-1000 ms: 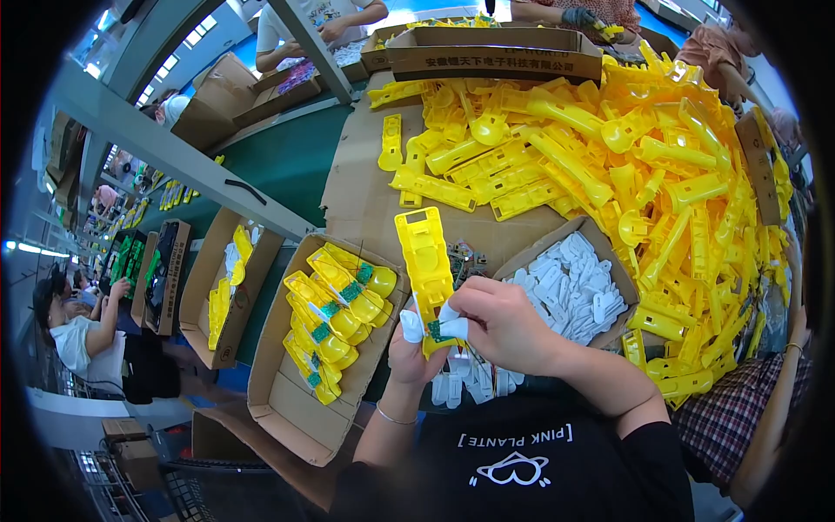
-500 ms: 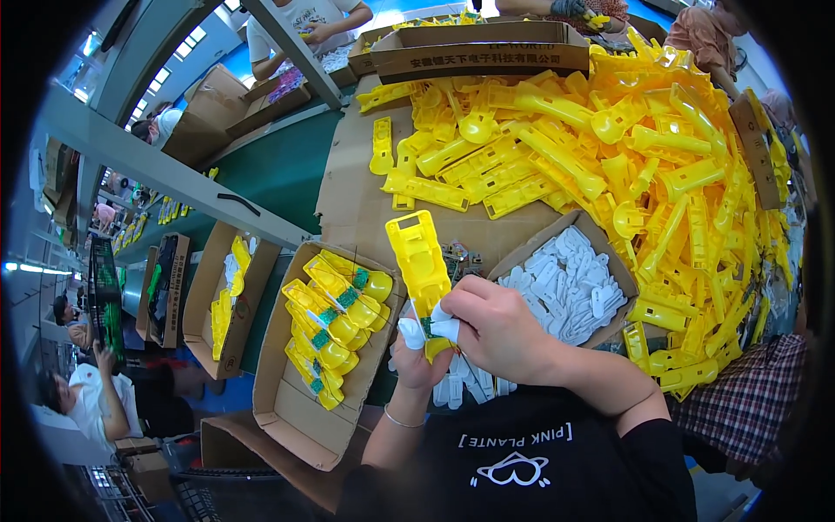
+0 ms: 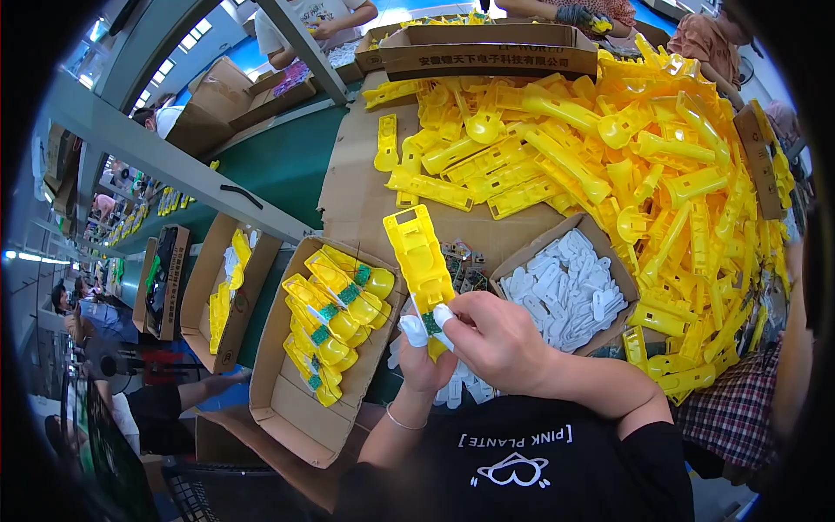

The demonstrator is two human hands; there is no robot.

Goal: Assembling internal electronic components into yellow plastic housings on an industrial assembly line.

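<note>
Fingers of the left hand (image 3: 426, 361) hold the near end of a yellow plastic shell (image 3: 417, 248), closed snugly around it. The right hand (image 3: 500, 339) is bent in at that same end, touching a small green circuit board (image 3: 430, 323) that sits on the shell; I can't tell if it pinches the board or just pushes on it. White covers (image 3: 412, 330) wrap fingertips on both hands. The board looks to be in its place, but whether it is fixed tight I can't tell. Left of the shell, a cardboard tray (image 3: 287, 418) has yellow shells with green boards (image 3: 335, 309), so those look done with this bit. Far past the shell and to its right is a big heap of yellow shells (image 3: 609, 139); I see no green boards there, so lots seem left. Right of the shell, a cardboard box (image 3: 608, 244) has flat white plastic pieces (image 3: 565, 287). Just past the shell's right side are loose circuit boards (image 3: 465, 264). Tray and box edges are near the shell on either side, so going sideways looks tight. Past its far end, the flat cardboard sheet (image 3: 357, 191) gives more room, up to the heap.
</note>
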